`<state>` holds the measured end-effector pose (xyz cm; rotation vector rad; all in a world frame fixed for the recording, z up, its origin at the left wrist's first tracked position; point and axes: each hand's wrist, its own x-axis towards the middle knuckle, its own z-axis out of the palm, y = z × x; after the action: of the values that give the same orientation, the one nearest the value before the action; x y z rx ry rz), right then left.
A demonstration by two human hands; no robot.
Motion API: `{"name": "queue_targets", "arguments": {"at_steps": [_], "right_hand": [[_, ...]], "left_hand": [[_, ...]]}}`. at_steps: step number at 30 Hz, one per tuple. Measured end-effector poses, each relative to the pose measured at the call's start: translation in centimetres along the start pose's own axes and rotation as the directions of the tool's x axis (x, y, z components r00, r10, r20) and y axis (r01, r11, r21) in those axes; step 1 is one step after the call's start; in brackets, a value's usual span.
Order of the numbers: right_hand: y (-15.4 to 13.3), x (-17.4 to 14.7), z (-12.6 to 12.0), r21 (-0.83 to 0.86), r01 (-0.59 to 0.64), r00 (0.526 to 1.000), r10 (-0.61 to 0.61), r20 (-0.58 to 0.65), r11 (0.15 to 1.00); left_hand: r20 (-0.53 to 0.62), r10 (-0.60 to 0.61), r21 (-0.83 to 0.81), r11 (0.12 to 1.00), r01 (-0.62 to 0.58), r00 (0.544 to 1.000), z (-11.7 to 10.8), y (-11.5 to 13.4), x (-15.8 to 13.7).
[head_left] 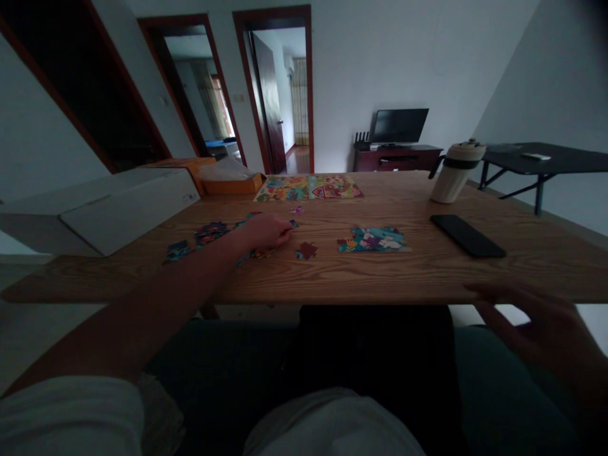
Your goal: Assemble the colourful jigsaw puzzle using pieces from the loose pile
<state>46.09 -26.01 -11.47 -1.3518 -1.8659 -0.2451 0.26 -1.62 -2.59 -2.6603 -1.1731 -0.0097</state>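
Observation:
My left hand (pixel 268 232) is over the table with its fingers pinched together, and a small dark jigsaw puzzle piece (pixel 294 224) shows at the fingertips. Under and behind that hand lies a scattered pile of puzzle pieces (pixel 211 232), partly hidden by my forearm. A brown-red puzzle piece (pixel 306 251) rests just to the right of the hand, and a pink piece (pixel 297 209) lies beyond it. Farther right is a partly joined puzzle section (pixel 373 240) in teal and white. My right hand (pixel 536 316) hovers by the table's front edge, thumb and fingers apart, holding nothing.
A colourful picture sheet (pixel 308 188) lies at the back of the wooden table (pixel 380 278). At the left stand a long white box (pixel 109 202) and an orange tissue box (pixel 232 184). A black phone (pixel 467 235) and a beige tumbler (pixel 456 174) are at the right.

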Motion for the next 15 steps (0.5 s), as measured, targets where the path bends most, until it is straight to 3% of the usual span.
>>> {"name": "queue_targets", "arguments": {"at_steps": [2,4,6,9,12,15], "right_hand": [[-1.8,4.8,0.0,0.055,0.031,0.997,-0.035,0.069,0.998],[-2.9,10.3,1.2,0.087,-0.020,0.989,0.007,0.148,0.996],[-3.1,15.7,3.6,0.182,-0.032,0.981,-0.004,0.194,0.983],[-2.5,21.7,8.7,0.299,-0.153,0.961,0.070,0.268,0.942],[-1.3,23.6,13.3,0.282,-0.206,0.924,0.092,0.370,0.937],[-0.1,22.6,15.5,0.153,-0.170,0.866,0.074,0.494,0.973]], "left_hand": [[-0.035,-0.069,0.069,0.995,0.072,0.997,-0.7,0.5,1.0],[-0.119,-0.123,0.075,0.988,0.133,0.985,-1.2,1.6,2.8],[-0.181,-0.126,0.061,0.988,0.140,0.975,-1.3,3.5,4.9],[-0.216,-0.051,0.018,0.998,0.056,0.975,-0.4,7.2,7.7],[-0.137,0.022,-0.045,0.999,-0.028,0.990,1.1,9.9,8.8],[-0.119,0.150,-0.172,0.970,-0.169,0.981,2.3,10.1,8.5]]}}
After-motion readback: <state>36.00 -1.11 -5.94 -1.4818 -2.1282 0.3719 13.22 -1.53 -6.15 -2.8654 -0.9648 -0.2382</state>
